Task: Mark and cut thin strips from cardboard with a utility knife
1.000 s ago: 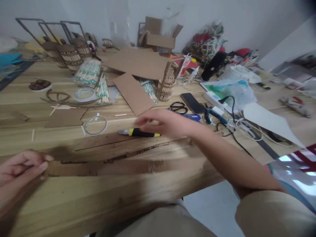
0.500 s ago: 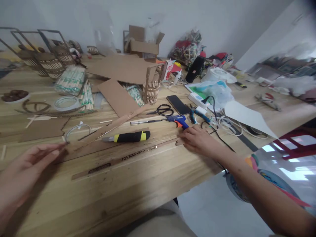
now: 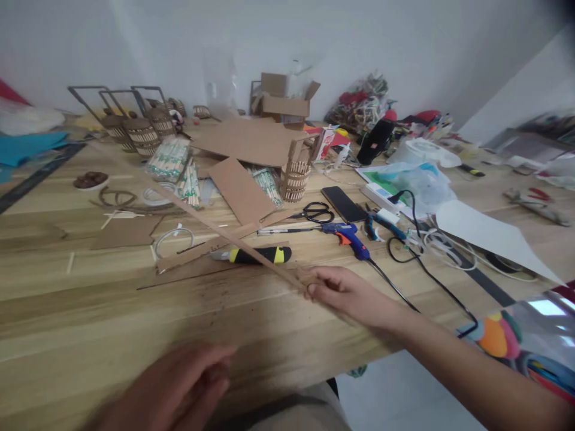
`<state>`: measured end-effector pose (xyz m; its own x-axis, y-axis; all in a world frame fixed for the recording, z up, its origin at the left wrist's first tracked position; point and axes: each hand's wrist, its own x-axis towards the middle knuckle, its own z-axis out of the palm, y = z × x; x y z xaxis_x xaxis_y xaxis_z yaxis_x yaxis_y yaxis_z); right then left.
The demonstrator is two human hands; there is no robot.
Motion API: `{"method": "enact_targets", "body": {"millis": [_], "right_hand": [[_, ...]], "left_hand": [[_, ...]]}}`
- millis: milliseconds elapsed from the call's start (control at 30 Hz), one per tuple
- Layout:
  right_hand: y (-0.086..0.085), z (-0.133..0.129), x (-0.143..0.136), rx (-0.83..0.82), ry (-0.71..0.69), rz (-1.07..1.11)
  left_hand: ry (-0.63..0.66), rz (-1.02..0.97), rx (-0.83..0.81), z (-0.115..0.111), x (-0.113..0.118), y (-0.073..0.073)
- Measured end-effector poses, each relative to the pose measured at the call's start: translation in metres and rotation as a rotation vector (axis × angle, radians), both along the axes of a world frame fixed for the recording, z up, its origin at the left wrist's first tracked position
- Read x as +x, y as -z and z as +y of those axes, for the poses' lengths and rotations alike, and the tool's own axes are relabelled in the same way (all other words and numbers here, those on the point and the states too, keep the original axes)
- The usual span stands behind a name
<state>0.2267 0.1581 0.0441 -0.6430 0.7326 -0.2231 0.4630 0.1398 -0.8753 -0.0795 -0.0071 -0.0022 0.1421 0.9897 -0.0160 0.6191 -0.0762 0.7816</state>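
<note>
Held strip: a long, thin brown cardboard strip (image 3: 224, 232), slanting from the centre of the frame up toward the upper left, its far end smeared by blur.
Right hand (image 3: 339, 290): just right of centre, thumb and fingers pinched closed on the strip's near end.
Left hand (image 3: 188, 383): low in the frame, left of the middle, fingers half curled; it's so blurred that I can't tell whether it grips anything.
Knife: a black-and-yellow utility knife (image 3: 278, 255) at the centre, the strip crossing in front of it from here; I can't tell if they touch.
Flat cardboard: a printed piece (image 3: 184, 258) lies left of centre, beside the knife's blade.
Glue gun: a blue one with an orange trigger (image 3: 348, 233), right of centre, its tip near a pen (image 3: 281, 231).
Behind that: black-handled scissors (image 3: 320, 212) and a smartphone (image 3: 344, 203) beside them.
Buckets: one slatted miniature bucket (image 3: 296, 179) stands upright above centre; more slatted buckets (image 3: 142, 140) cluster in the upper left.
Worktop: pale wood-grain table (image 3: 112, 323) under everything.
</note>
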Motion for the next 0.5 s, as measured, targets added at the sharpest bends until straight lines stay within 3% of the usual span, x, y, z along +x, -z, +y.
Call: {"method": "enact_targets", "body": {"millis": [33,133,233,500], "right_hand": [[-0.001,-0.003,-0.014,-0.068,-0.017,0.052],[0.002,-0.007,-0.053,-0.187,-0.068,0.138],[0.011,-0.007,-0.082,-0.207,-0.074,0.195],[0.044,-0.002,-0.112,-0.247,0.115,0.344]], "left_hand": [[0.016,-0.076,-0.099,0.012,0.013,-0.004],[-0.099,-0.384,-0.263,0.052,0.039,-0.013],[-0.2,-0.569,-0.268,0.079,0.044,-0.014],[-0.345,-0.679,-0.243,0.091,0.038,-0.004]]}}
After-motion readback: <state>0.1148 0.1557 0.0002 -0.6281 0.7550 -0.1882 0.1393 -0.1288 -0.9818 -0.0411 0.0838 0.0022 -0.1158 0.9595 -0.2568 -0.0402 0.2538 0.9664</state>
